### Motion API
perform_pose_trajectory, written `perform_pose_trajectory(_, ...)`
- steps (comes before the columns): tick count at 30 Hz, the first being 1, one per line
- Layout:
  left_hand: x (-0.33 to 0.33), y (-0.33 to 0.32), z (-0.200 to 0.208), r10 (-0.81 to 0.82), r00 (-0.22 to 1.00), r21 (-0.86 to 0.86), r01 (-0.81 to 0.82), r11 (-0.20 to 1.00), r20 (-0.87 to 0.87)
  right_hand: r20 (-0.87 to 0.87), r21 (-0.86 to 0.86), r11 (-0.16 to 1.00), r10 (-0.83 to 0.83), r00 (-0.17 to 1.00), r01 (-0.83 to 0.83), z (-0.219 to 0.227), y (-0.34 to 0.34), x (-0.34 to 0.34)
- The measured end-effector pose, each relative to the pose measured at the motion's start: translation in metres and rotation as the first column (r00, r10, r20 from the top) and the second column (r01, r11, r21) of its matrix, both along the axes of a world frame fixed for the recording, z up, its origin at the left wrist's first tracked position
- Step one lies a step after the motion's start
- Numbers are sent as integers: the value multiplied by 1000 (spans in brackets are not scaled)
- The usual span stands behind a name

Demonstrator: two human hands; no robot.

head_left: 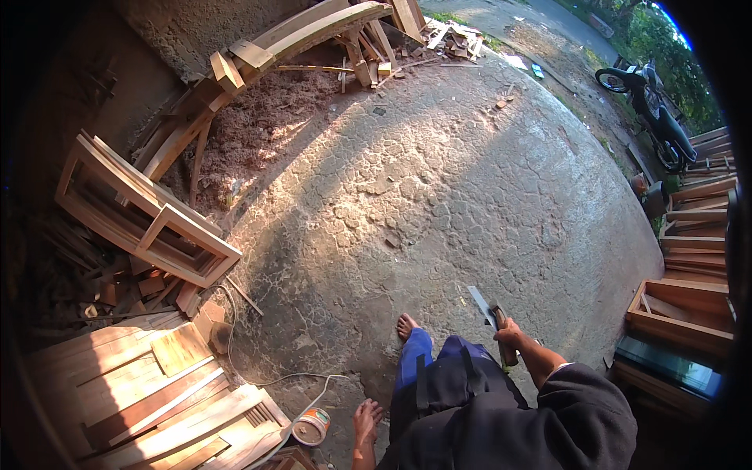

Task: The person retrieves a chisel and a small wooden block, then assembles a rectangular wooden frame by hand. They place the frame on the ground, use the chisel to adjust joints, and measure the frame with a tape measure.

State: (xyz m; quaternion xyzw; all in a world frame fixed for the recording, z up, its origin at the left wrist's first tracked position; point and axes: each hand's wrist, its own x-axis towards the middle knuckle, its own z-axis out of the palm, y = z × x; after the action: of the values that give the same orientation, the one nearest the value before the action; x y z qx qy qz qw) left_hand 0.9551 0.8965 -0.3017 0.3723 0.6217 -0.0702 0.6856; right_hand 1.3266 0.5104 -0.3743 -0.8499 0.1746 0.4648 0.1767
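- One tool point(499, 316), with one flat pale metal blade point(479, 302) and one brown wooden part point(511, 359); two hands, one on the tool and one away from it;
- The tool is in the right hand point(511, 335), out to the right of the knees and above the floor point(439, 196); the blade sticks out beyond the fingers, and the wooden part shows on both sides of the grip;
- The blade points away from the body and to the left, its long axis slanting from upper left to lower right; the wooden part runs more nearly straight away from the body;
- The right hand is closed around the wooden part; the left hand point(366, 419) hangs low, fingers loosely bent and partly spread, with nothing seen in its grasp;
- One bare foot point(406, 326) shows below one blue trouser leg point(413, 356), between the two hands;
- One tub point(311, 427) stands just left of the left hand, a pale cord point(317, 385) passing beside it; boards point(180, 348), too many to count surely, lie farther left;
- Farther out, wooden frames point(145, 204) lean at left; one motorbike point(658, 117) stands at upper right
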Motion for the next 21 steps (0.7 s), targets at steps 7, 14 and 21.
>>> perform_pose_trajectory(7,109,86,5,67,997,119,-72,990,50,99,29,996,82,992,-85,-24,105,174)
perform_pose_trajectory(14,192,88,-26,55,939,26,-49,998,-341,218,14,986,159,963,-166,-123,212,386)
perform_pose_trajectory(21,376,111,-66,-33,823,-18,28,999,-568,174,-7,963,266,948,-269,-282,326,597)
